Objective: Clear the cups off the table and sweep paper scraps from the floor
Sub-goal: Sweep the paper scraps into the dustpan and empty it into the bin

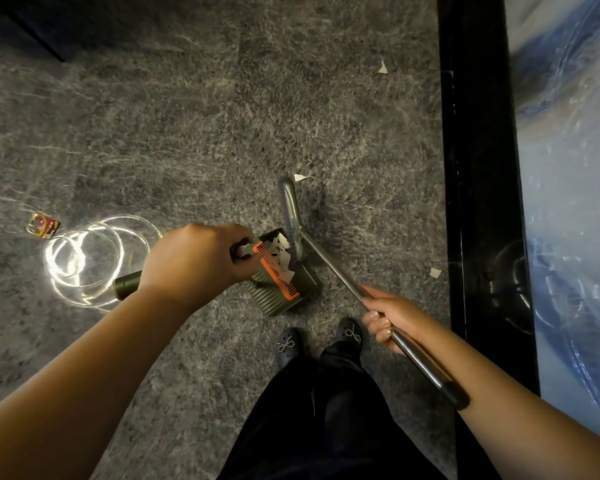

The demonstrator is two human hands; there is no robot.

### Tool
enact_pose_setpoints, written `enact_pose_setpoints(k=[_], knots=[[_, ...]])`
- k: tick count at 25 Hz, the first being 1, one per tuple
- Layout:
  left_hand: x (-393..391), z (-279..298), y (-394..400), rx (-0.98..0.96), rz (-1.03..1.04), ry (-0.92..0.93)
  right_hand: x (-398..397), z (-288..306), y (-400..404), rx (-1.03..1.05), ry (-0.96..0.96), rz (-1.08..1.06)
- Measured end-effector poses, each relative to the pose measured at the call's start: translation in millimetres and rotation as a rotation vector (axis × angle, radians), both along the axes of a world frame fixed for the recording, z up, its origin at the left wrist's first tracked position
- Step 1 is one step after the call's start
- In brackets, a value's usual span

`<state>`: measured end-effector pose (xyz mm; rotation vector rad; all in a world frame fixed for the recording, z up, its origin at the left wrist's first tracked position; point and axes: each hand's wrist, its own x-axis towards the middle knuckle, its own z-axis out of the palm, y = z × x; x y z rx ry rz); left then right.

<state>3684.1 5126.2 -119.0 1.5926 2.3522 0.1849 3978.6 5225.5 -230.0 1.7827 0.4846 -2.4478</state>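
No writing can be read anywhere; the small red and yellow packet (43, 226) on the floor (187, 116) at far left carries print too blurred to make out. Beside it a bright ring of light glares off the grey stone floor. Your left hand (191, 258) is curled around the upright handle of the dustpan (284, 271), which sits on the floor just ahead of your feet, its orange comb edge running diagonally from upper left to lower right. White paper scraps (280, 251) lie inside the pan. Your right hand (385, 320) grips the metal shaft of the broom (329, 266); the shaft's long axis slants from your right forearm at lower right up to the left, and the broom head (290, 213) points away from you, its near end touching the mouth of the dustpan. 3 loose scraps remain on the floor: 1 just beyond the broom head (300, 177), 1 farther off (382, 67), and 1 to the right (435, 271), near the black border (471, 168) of the blue patterned surface along the right edge. Your black shoes (352, 332) stand just behind the pan.
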Motion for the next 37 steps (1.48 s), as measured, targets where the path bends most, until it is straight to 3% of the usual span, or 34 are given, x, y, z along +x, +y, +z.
enact_pose_setpoints(k=[8, 15, 19, 29, 37], knots=[[5, 2, -9, -0.001, -0.019, -0.008, -4, 2, 21, 0.122, -0.107, 0.059], [9, 6, -13, 0.033, 0.195, -0.097, -6, 7, 57, 0.246, -0.133, 0.099], [8, 2, 24, 0.09, 0.296, -0.071, -25, 1, 108, 0.265, -0.135, 0.137], [-35, -7, 159, -0.026, 0.404, -0.051, -83, -8, 269, 0.276, -0.135, 0.341], [-39, -6, 172, 0.032, 0.374, 0.002, -153, -46, 333, 0.33, -0.177, 0.547]])
